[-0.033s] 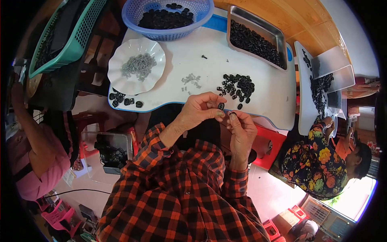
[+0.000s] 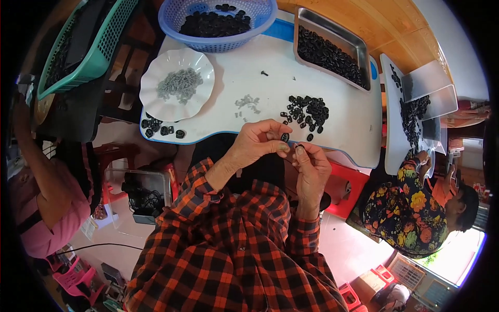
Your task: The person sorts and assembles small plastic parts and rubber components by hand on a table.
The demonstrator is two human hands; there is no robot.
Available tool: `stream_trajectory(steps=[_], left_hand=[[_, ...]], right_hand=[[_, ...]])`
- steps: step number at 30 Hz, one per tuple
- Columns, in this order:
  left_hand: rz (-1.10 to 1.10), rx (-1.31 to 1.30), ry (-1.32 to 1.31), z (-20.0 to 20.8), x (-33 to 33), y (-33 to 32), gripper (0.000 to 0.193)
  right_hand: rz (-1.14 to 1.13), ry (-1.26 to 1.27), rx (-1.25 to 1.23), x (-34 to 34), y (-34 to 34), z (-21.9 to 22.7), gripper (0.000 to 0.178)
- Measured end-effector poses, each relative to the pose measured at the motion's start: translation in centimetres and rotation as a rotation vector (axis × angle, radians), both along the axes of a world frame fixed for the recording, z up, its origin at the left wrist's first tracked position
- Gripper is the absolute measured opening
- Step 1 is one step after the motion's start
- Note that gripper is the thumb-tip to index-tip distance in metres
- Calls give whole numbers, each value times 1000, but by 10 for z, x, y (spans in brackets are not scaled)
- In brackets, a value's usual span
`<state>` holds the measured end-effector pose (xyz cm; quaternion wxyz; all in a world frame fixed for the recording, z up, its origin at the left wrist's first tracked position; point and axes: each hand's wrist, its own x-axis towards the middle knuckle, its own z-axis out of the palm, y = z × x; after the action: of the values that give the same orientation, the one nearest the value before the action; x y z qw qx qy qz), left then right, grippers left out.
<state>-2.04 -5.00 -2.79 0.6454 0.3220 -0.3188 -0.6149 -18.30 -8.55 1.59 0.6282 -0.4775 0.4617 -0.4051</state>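
- Head view: left hand (image 2: 257, 145) pinching a small black ring-shaped part (image 2: 285, 137) between thumb and forefinger, just off the near edge of the white counter (image 2: 338, 125).
- Right hand (image 2: 311, 166) close beside, fingers (image 2: 300, 151) narrowly curled, tips almost touching the left thumb; anything pinched there too small to tell.
- Loose heap of black parts (image 2: 307, 110), glossy and knobbly, on the counter just beyond the hands.
- Few grey pins (image 2: 248, 102) scattered left of that heap.
- White scalloped plate (image 2: 156, 106) holding a mound of the same grey bits.
- Row of black pieces (image 2: 162, 128) at the counter's near left edge.
- Blue perforated plastic basket (image 2: 176, 21) full of black parts, far side.
- Rectangular metal tray (image 2: 358, 49), shiny rim, black parts inside, far right.
- Green lattice basket (image 2: 91, 62) off the counter, left.
- Red-and-black checked sleeves below.
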Motion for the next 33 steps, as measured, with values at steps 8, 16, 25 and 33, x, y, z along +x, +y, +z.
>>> stream_trajectory(steps=[8,16,25,33], left_hand=[[49,41,138,-2,4,14,30],[57,-12,157,-4,6,20,31],[79,-14,81,1,9,27,30],[117,0,-139,2,13,31,29]], right_hand=[[83,88,-63,14,8,6,12],[122,102,-94,23,14,9,13],[134,161,-132,26,18,12,13],[160,221,-161,27,18,12,13]])
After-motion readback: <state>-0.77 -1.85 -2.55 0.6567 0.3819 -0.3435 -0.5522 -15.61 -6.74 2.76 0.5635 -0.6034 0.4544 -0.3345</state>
